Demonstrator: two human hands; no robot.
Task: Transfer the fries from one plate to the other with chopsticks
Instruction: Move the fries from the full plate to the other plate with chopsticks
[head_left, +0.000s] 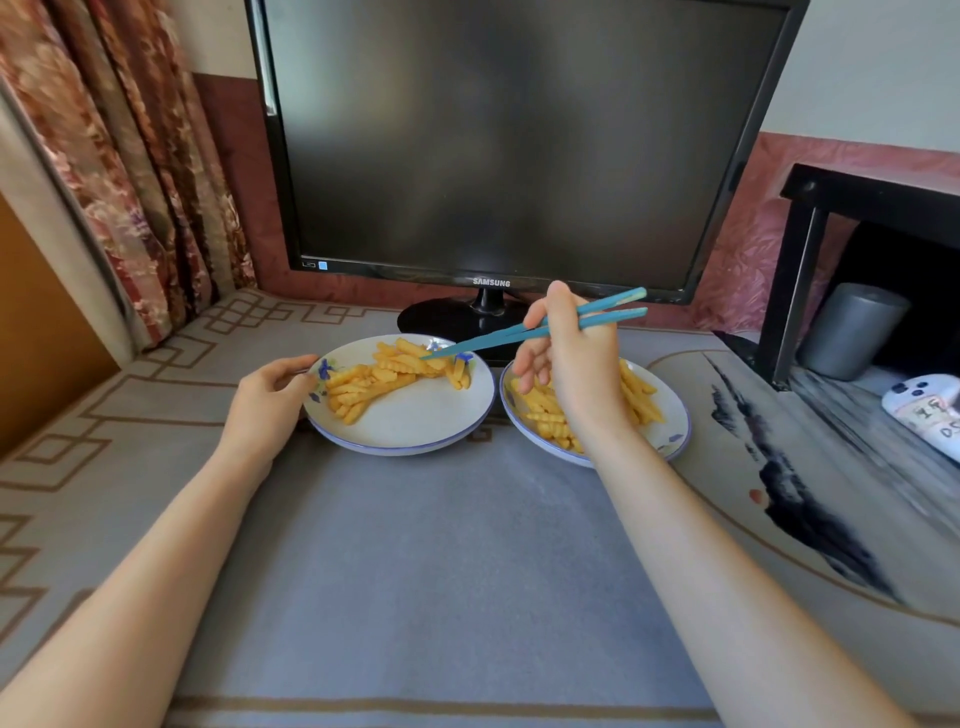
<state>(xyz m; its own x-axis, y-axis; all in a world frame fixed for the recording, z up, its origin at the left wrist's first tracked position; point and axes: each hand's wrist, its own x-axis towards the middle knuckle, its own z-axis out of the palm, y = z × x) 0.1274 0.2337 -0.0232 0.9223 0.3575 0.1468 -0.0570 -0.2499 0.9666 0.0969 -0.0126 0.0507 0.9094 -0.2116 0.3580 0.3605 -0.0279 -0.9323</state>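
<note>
Two white plates with blue rims stand side by side on the grey cloth. The left plate (415, 421) carries a pile of crinkle-cut fries (384, 376) across its far half. The right plate (670, 415) also holds fries (641, 397), partly hidden by my right hand. My right hand (576, 358) grips a pair of blue chopsticks (498, 336) above the right plate; their tips reach over to the fries on the left plate and touch the pile. My left hand (272, 397) holds the left plate's rim at its left side.
A dark monitor (514, 145) on a black round base (457, 317) stands right behind the plates. A black shelf (810, 275) with a grey cylinder (852, 327) and a white controller (927, 415) is at the right. A curtain (130, 171) hangs at the left.
</note>
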